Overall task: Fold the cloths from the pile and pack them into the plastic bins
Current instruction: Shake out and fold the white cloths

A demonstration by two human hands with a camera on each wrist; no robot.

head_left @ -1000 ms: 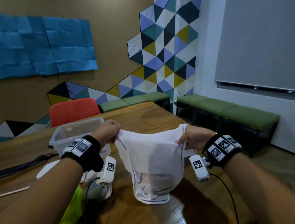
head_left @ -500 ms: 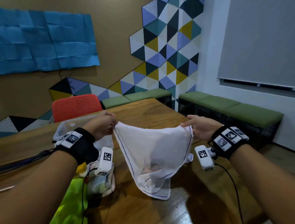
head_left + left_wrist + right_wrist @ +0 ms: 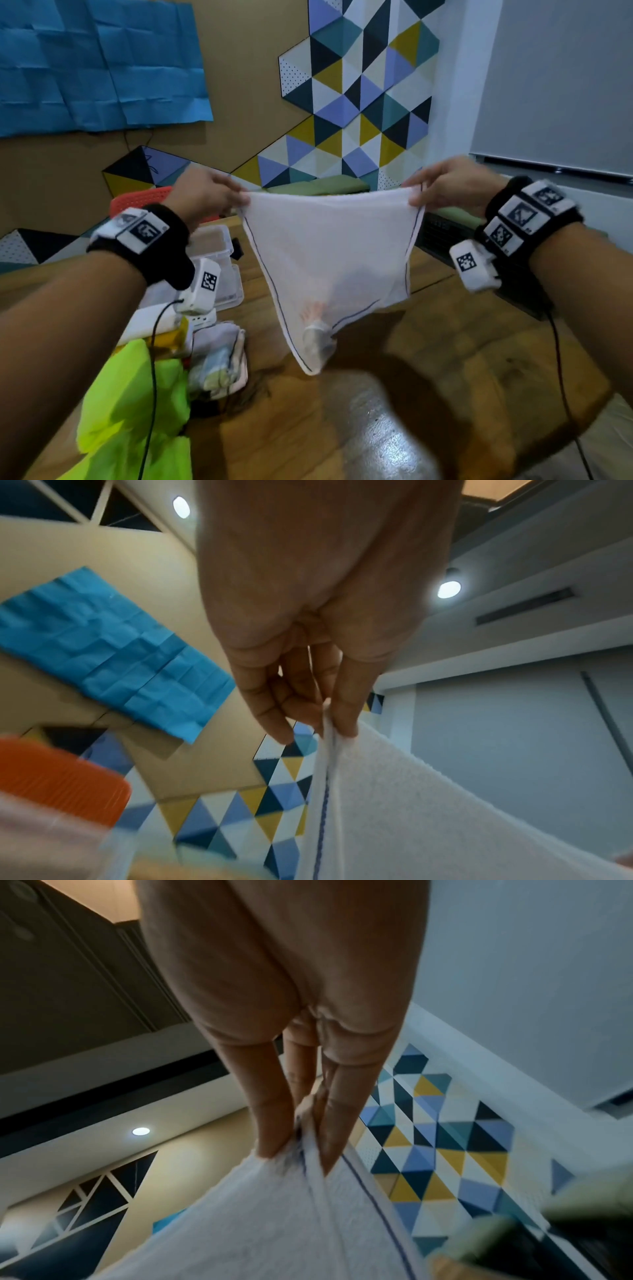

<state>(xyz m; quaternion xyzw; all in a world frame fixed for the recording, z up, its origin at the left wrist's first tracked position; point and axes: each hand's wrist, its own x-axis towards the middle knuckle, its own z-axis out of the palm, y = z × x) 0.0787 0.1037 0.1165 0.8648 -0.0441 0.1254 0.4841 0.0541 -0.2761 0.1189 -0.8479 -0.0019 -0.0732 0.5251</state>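
Observation:
A thin white cloth (image 3: pixel 329 253) with a dark blue border line hangs in the air above the wooden table (image 3: pixel 428 394). My left hand (image 3: pixel 236 198) pinches its upper left corner and my right hand (image 3: pixel 416 195) pinches its upper right corner, so the top edge is stretched between them. The lower corners droop to a point just above the table. In the left wrist view, thumb and fingers of the left hand (image 3: pixel 329 723) clamp the cloth (image 3: pixel 411 804) edge. The right wrist view has the right hand (image 3: pixel 301 1150) gripping the cloth (image 3: pixel 274 1218) corner the same way. Clear plastic bins (image 3: pixel 219 250) sit behind my left wrist.
A pile of cloths (image 3: pixel 219 359) lies at the left of the table, with a neon yellow-green one (image 3: pixel 130 411) nearest me. An orange chair (image 3: pixel 144 202) stands behind the bins. Green benches (image 3: pixel 318 186) line the far wall.
Both hands have risen and moved apart with the cloth. Its top edge is now taut and its lower end has lifted off the table.

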